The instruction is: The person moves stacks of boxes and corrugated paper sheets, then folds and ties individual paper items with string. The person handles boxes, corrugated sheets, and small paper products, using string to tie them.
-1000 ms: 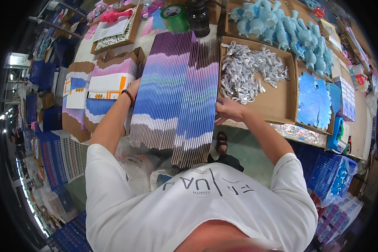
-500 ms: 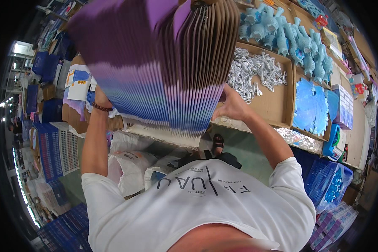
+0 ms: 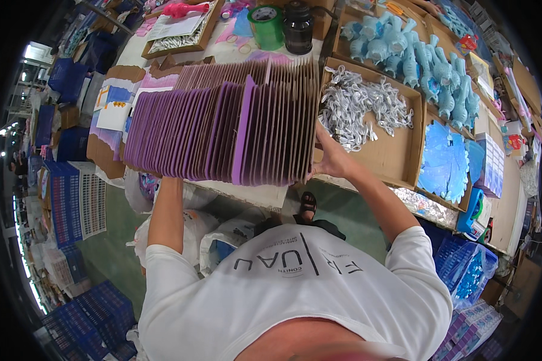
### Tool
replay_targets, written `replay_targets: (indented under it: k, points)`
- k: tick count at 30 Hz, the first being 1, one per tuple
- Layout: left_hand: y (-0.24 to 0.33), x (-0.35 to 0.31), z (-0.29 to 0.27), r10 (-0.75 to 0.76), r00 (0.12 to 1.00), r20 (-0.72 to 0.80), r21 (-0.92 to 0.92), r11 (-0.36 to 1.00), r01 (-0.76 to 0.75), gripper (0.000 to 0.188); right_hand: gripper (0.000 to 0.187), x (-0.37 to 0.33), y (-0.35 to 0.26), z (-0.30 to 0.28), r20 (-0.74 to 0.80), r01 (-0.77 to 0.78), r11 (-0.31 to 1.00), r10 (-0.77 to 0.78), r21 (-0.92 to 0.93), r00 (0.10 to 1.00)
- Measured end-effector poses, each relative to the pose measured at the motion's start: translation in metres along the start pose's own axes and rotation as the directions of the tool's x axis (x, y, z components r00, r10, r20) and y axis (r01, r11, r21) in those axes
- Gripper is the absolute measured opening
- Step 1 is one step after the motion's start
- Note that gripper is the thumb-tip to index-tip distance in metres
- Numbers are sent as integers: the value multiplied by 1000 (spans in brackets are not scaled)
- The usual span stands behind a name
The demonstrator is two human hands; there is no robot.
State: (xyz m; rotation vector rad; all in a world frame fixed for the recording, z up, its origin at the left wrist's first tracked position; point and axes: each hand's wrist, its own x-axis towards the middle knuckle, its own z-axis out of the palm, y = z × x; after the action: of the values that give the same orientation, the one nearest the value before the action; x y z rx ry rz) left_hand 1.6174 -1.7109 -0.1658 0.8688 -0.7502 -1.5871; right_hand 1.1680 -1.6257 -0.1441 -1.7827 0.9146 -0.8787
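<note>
Cardboard stack [image 3: 180, 135] has tipped: purple edges now face up, over table [image 3: 266, 195]. I judge work handles it as one block. Right hand [image 3: 334, 157] grips right end; left hand hidden by stack, grip I cannot tell.

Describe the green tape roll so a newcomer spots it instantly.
Find the large stack of purple-faced cardboard sheets with the person's right hand at its side. Beyond its far edge, right of its middle, is the green tape roll. Its bright green separates it from the dark canister immediately right.
</note>
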Motion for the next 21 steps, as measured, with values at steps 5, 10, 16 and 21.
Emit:
replay_targets:
  k: [5, 10, 16, 21]
  points:
    - [-9, -7, -5, 5, 1000, -27, -9, 1000, -6, 43, 135, -2, 9, -3, 49, -112, 989, 117, -101, 992]
    - [-26, -8, -13, 7, 998, -59, -23, 1000, -8, 44, 138, -2, 6, -8, 138, -405, 899, 386, 168, 912]
    - [-32, -3, -15, 17, 997, -70, -37, 999, -19, 45, 138, -1, 25, 2, 48, -219, 976, 220, -19, 974]
    - [-28, -5, -17, 23, 997, -72, -44, 999, -26, 46, 137, 1, 45, 7, 34, -196, 979, 198, -49, 980]
